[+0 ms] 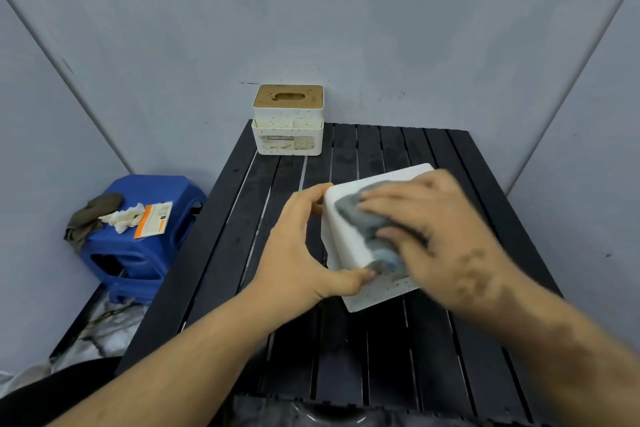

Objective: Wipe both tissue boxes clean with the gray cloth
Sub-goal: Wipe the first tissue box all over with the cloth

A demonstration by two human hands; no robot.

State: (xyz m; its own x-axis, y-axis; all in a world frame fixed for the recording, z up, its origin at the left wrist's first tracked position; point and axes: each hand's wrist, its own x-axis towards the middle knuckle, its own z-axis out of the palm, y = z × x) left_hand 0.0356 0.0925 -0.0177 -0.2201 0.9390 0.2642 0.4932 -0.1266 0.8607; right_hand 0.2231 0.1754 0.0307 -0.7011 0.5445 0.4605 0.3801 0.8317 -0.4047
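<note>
The head view shows two tissue boxes on one black slatted bench [485, 340]. The nearer one, a white plastic tissue box [346, 246] tipped onto its side with small dark specks on its lower face, lies between the two hands. The left hand [298, 253] grips its left end: the fingers [313, 192] curl over the top corner and the thumb presses the lower edge, so this hand is closed round the box. The right hand [433, 236] lies on top of the box with its fingers spread fairly flat, pressing one crumpled gray cloth [377, 239] against the box's upward face; the cloth shows under and just left of those fingers, and the hand is blurred.

Well beyond the fingers, at the far left corner of the bench, stands the second box, a speckled white plastic tissue holder with a brown wooden lid [288, 120], upright, its lid slot facing up and a printed label on its front. It is well apart from both hands.

To the left of the left hand, off the bench and lower down, is one blue plastic stool [138, 253]. On its seat lie three things: one olive-brown rag [91, 218] hanging over the left edge, one white crumpled wad [123, 218] beside it, and one orange-and-white printed card [154, 218] touching the wad.
</note>
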